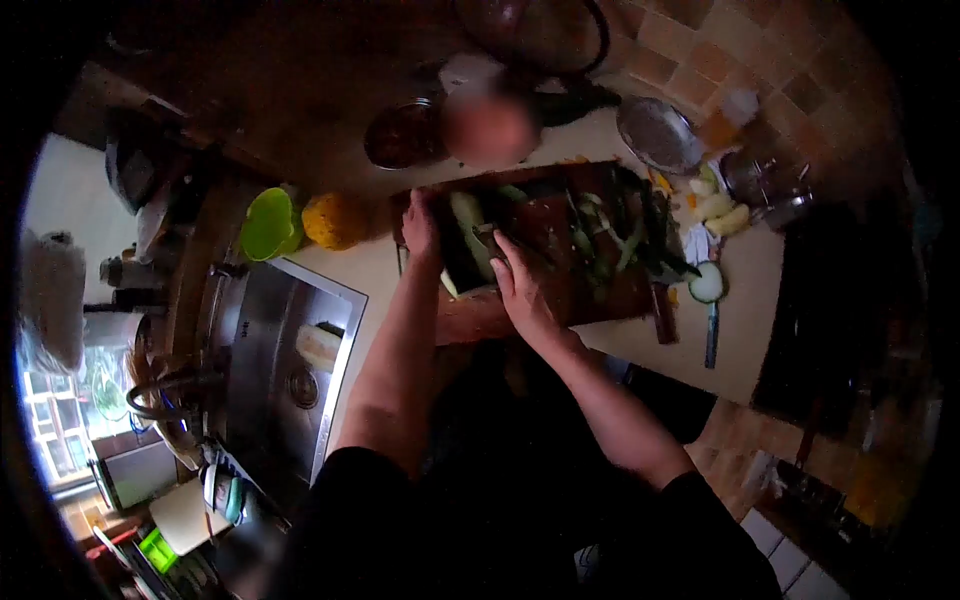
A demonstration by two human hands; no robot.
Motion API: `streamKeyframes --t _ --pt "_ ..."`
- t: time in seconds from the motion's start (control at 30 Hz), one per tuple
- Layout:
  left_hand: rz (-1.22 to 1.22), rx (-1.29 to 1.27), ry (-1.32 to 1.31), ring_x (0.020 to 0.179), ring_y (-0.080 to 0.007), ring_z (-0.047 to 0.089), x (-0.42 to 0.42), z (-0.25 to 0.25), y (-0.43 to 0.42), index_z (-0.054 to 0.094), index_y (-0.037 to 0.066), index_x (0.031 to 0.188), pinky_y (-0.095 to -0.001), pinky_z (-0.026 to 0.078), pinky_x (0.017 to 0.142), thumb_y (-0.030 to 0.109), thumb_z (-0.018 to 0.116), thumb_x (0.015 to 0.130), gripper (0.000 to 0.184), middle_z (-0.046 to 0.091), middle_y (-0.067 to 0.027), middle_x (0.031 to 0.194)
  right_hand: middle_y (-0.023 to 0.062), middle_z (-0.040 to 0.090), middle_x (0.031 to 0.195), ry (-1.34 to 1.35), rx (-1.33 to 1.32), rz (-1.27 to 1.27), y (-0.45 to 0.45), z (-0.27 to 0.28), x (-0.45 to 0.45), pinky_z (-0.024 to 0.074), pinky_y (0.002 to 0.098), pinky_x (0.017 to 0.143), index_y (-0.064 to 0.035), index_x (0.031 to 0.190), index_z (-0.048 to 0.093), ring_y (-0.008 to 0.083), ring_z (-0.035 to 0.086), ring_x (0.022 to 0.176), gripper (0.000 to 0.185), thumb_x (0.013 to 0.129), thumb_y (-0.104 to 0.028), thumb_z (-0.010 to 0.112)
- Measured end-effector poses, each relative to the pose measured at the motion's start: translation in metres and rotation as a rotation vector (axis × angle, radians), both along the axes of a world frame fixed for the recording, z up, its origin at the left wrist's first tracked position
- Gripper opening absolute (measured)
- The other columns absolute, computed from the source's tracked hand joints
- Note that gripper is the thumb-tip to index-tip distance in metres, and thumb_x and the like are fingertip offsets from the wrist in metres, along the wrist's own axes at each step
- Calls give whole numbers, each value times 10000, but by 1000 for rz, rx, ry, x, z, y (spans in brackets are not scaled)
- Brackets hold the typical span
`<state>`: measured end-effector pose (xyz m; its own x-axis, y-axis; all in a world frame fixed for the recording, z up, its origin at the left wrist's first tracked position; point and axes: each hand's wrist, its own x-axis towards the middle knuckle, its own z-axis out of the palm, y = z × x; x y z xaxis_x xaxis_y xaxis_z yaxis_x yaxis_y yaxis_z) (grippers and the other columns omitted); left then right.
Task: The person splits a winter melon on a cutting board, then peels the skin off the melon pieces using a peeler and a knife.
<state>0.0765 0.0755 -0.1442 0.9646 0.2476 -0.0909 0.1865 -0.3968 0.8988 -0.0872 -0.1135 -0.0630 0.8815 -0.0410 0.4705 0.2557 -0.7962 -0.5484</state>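
My left hand (420, 232) is closed around the left edge of a dark, tray-like thing (456, 262) that lies on the brown cutting board (607, 308). A pale green, peeled vegetable (468, 212), perhaps a cucumber or squash, rests lengthwise in it. At the right side of the dark thing, my right hand (527, 295) lies with its fingers stretched forward, near the vegetable; its palm is hidden. Green peelings (628, 240) are heaped on the board's right half. A brown handle (664, 313), probably a knife's, sticks out at the board's lower right.
Left of the board stand a lime-green bowl (270, 224) and an orange round fruit (335, 221), above a steel sink (342, 372). Behind are a pot (404, 135) and a metal plate (657, 134). A round-headed tool (707, 284) and yellowish pieces (722, 213) lie right.
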Motion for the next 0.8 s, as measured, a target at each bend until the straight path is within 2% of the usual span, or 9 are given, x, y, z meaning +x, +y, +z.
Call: streamKeyframes --t 0.07,0.13,0.2,0.3,0.37,0.57,0.67,0.77,0.8 --pt "111 -455 -105 1105 -398 643 -37 -2 -7 703 29 1225 -471 493 968 397 350 1095 526 696 -226 1199 208 744 984 134 -102 22 12 10 11 570 467 797 -102 1381 607 390 726 899 376 1037 -252 589" --pt "203 -301 -298 1106 -385 639 -71 -21 -20 689 -16 1240 -462 473 989 293 375 1096 464 696 -212 1184 194 751 932 330 -173 77 24 13 37 579 473 747 -108 1330 644 370 738 846 340 1022 -236 577" --pt "424 -126 -339 1165 -383 604 -100 -16 -49 671 10 1285 -467 453 1021 284 423 1086 419 671 -202 1225 179 755 900 343 -324 81 37 21 66 581 479 721 -85 1264 662 362 744 826 301 1018 -217 553" --pt "514 95 -225 1155 -361 621 -104 12 -66 666 0 1287 -439 478 992 366 465 1072 470 656 -213 1222 168 757 886 403 -517 141 46 23 113 585 476 707 -66 1204 673 351 751 837 273 1012 -178 515" --pt "543 100 -199 1140 -396 613 -107 25 -69 675 28 1286 -465 478 986 362 472 1065 449 650 -224 1220 164 759 881 465 -583 140 54 16 130 589 458 697 -78 1161 685 326 760 853 257 994 -188 523" --pt "636 201 -129 1122 -381 619 -105 22 -77 698 108 1279 -478 490 956 371 481 1050 411 668 -162 1220 101 771 924 561 -713 94 61 17 115 608 430 718 -74 1332 622 298 768 847 389 1005 -265 536" --pt "631 216 -102 1120 -369 623 -105 17 -74 709 125 1261 -474 494 950 354 494 1039 385 679 -140 1211 101 763 1047 702 -712 88 68 34 108 615 440 756 -76 1473 504 329 760 920 482 1039 -286 508" --pt "639 212 -66 1126 -354 627 -101 18 -74 722 141 1237 -478 494 952 334 509 1026 356 687 -128 1208 142 746 856 513 -734 72 64 9 100 596 441 641 -71 1484 476 310 743 761 548 975 -264 542" --pt "651 205 -56 1140 -349 626 -101 15 -74 719 150 1248 -486 491 960 357 514 1024 368 686 -130 1223 158 752 899 536 -706 86 63 11 94 599 478 666 -99 1502 455 326 753 809 589 972 -333 562"
